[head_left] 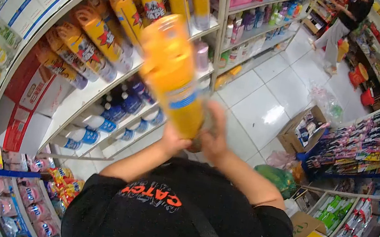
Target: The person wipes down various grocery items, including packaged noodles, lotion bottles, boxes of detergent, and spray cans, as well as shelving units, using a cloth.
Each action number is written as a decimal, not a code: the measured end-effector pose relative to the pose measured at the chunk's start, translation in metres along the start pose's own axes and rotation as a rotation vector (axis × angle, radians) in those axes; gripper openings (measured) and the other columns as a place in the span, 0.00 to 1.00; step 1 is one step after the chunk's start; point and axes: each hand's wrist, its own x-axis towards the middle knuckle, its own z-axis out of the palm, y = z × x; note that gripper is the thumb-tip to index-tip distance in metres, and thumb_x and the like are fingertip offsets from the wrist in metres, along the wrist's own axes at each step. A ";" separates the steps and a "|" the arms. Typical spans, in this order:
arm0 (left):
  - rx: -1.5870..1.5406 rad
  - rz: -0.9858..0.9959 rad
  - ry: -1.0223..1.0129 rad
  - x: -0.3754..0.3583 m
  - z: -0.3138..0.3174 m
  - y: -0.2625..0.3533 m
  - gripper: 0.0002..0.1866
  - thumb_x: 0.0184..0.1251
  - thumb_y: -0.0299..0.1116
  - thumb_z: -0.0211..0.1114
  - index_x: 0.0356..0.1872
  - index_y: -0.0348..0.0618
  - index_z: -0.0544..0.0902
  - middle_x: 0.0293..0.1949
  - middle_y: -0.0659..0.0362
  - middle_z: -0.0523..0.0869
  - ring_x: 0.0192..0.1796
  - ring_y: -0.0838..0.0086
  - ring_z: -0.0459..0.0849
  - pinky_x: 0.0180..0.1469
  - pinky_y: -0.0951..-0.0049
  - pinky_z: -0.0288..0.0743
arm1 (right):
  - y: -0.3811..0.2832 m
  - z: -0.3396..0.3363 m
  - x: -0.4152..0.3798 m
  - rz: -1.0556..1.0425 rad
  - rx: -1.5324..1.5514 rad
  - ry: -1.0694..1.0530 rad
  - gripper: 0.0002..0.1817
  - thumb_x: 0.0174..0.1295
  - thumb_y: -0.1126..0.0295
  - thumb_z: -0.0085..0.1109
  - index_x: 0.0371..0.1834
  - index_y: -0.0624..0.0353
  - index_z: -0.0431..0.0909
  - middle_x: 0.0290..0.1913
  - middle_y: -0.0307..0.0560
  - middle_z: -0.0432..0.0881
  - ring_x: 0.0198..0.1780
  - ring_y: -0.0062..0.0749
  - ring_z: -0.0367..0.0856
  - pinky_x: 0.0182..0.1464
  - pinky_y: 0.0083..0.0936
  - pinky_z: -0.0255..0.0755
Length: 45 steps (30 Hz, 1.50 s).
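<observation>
A yellow aerosol spray can (180,99) with an orange-yellow cap is tilted up and away in front of my chest, blurred by motion. My left hand (177,140) is closed around its lower end. My right hand (215,135) is at the can's right side near the base, fingers bent over a dark greyish, cloth-like thing (206,124) that I cannot make out clearly. Similar yellow spray cans (94,41) stand in rows on the white shelf (104,88) ahead and to the left.
Blue-and-white bottles (92,124) fill the lower shelf. A red-and-white carton (24,104) is at the left. To the right, an open cardboard box (302,128) sits on the tiled floor (266,101) near a display of small packets (369,142). Another person (344,24) stands down the aisle.
</observation>
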 end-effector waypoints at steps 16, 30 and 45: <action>-0.248 -0.267 -0.042 0.002 0.056 0.029 0.43 0.56 0.63 0.49 0.61 0.37 0.54 0.56 0.53 0.67 0.56 0.68 0.69 0.58 0.69 0.62 | -0.044 -0.040 -0.029 -0.092 -0.183 0.060 0.31 0.50 0.66 0.55 0.60 0.59 0.61 0.62 0.67 0.51 0.64 0.57 0.48 0.64 0.43 0.46; -0.641 -0.884 -0.360 -0.050 0.061 0.007 0.49 0.44 0.71 0.53 0.56 0.35 0.61 0.43 0.46 0.76 0.45 0.57 0.78 0.48 0.58 0.72 | -0.046 -0.058 -0.034 0.783 0.957 0.397 0.22 0.66 0.58 0.36 0.56 0.61 0.64 0.53 0.43 0.71 0.55 0.27 0.67 0.59 0.24 0.57; -0.699 -0.790 -0.362 -0.042 0.074 -0.002 0.40 0.53 0.64 0.52 0.57 0.38 0.64 0.49 0.51 0.75 0.51 0.65 0.75 0.55 0.66 0.67 | -0.015 -0.086 -0.022 0.718 1.250 0.476 0.27 0.62 0.47 0.35 0.52 0.57 0.67 0.47 0.46 0.75 0.45 0.33 0.75 0.49 0.29 0.68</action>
